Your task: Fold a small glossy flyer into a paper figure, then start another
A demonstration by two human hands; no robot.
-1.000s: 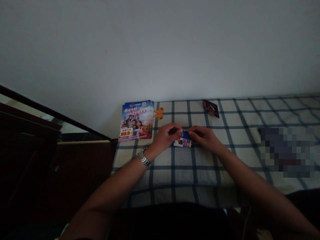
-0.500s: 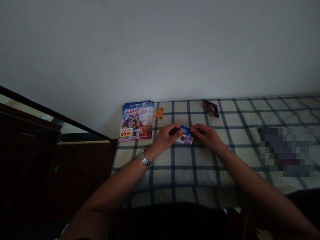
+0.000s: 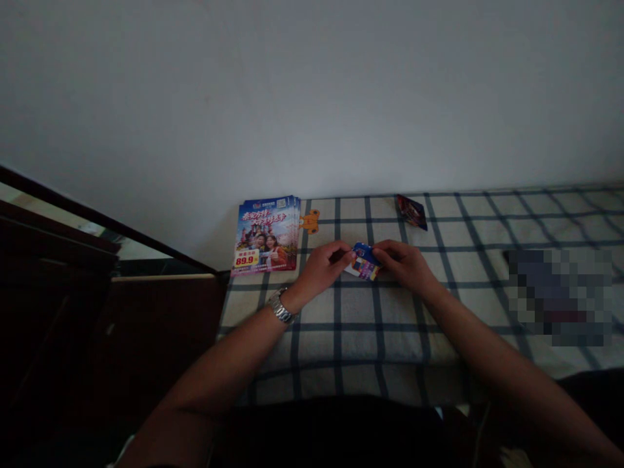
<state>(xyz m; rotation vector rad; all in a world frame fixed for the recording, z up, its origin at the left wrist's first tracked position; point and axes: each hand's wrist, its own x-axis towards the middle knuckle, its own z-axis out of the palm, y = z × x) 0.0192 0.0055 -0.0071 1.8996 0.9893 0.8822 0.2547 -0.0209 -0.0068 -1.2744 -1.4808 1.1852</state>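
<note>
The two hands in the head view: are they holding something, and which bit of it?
Yes, a small printed paper. The left hand has its grip on the left edge; the right hand pinches the upper right corner.

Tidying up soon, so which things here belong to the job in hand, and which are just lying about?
Job in hand, judging by touch:
Small blue, white and purple printed paper, held in the left hand and right hand

Apparently just lying about:
Stack of blue and pink printed paper leaflets
Flat orange bear-shaped piece
Dark red printed paper
Pixelated dark object at right
</note>
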